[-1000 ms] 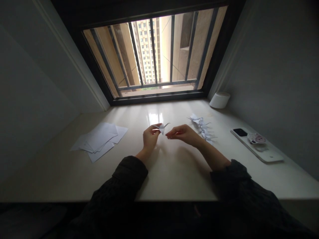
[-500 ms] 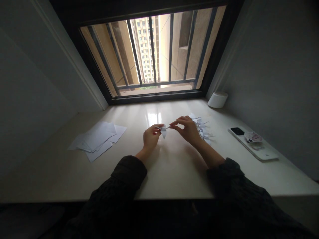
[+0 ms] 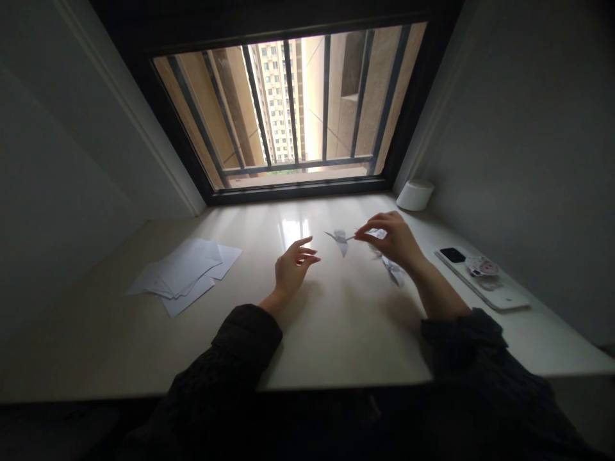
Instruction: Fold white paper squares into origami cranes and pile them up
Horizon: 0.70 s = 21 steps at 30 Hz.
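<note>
On the far left of the pale surface [image 3: 336, 333] lies a loose stack of white paper sheets [image 3: 185, 274], fanned and overlapping; I make out perhaps five or six edges, though the exact number cannot be told in this dim light. Next comes the left hand [image 3: 292, 267], hovering just above the surface with its fingers spread and loosely curled, holding nothing. Between the two hands a single folded paper crane [image 3: 340, 239] hangs in the air, clear of the surface, held only by one thin tip. That tip is pinched between thumb and fingertips of the right hand [image 3: 394, 239], which is raised and turned toward the window. Under and just beside that hand sits a small cluster of folded cranes [image 3: 394, 271], partly hidden by the wrist, so I can count only two or three. To my eye the fold itself looks finished and the step in hand is carrying the one crane across to the cluster; setting it down would call for a gentle lowering and a soft release, so the thin tip does not bend and the others are not knocked. Further right there is one white round container [image 3: 415, 194] by the window frame, and one phone [image 3: 483, 279] lying flat with a small sticker-like charm on it.
</note>
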Each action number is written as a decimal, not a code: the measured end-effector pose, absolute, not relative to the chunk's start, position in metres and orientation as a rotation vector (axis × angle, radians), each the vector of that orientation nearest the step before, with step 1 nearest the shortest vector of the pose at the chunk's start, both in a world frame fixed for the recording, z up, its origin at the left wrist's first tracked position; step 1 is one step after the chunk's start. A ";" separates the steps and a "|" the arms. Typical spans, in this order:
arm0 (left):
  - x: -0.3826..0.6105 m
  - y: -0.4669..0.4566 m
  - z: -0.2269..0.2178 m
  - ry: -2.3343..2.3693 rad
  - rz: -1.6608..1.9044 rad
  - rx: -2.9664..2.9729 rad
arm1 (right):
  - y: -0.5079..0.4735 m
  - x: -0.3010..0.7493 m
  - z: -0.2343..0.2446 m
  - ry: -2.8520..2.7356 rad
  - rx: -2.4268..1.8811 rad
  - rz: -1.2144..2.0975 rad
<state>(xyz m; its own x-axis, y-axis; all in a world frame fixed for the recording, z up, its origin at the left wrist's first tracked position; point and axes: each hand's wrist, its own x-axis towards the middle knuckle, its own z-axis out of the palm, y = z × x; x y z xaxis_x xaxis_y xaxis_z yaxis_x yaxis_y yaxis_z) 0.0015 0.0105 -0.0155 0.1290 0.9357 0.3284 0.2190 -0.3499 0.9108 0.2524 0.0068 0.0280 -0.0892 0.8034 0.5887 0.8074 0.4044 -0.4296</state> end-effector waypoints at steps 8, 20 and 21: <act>0.002 0.013 -0.020 1.145 1.179 1.723 | 0.026 0.331 0.000 -1.848 -1.597 -0.078; 0.005 0.012 -0.020 1.134 1.152 1.757 | 0.031 0.337 -0.022 -1.858 -1.695 -0.136; 0.005 0.012 -0.020 1.136 1.148 1.759 | 0.031 0.337 -0.023 -1.860 -1.701 -0.138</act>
